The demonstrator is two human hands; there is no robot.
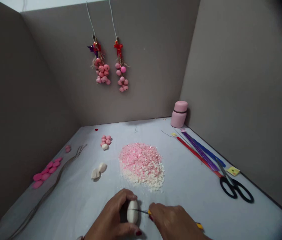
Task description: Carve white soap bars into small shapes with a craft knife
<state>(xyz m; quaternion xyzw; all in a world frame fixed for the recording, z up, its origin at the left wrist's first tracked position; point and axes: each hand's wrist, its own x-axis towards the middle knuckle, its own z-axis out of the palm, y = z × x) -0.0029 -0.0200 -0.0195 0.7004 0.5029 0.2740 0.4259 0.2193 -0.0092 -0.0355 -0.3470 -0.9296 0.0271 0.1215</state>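
The left hand gripped a white block between thumb and fingers at the worktop while the right hand, closed around a yellow cutter, held its blade across it; beyond lay pink-and-white flakes.

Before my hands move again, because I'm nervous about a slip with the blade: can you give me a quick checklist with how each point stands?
1. White block steadied: ok. The left hand holds the white block at its two ends, between thumb and fingers.
2. Knife in grasp: ok. The right hand closes around the yellow-handled knife.
3. Fingertips clear of the blade: ok. The left thumb and fingers sit to either side of it.
4. Depth of the blade in the block: cannot tell.
5. Scissors apart from both hands: ok. The scissors lie farther right.
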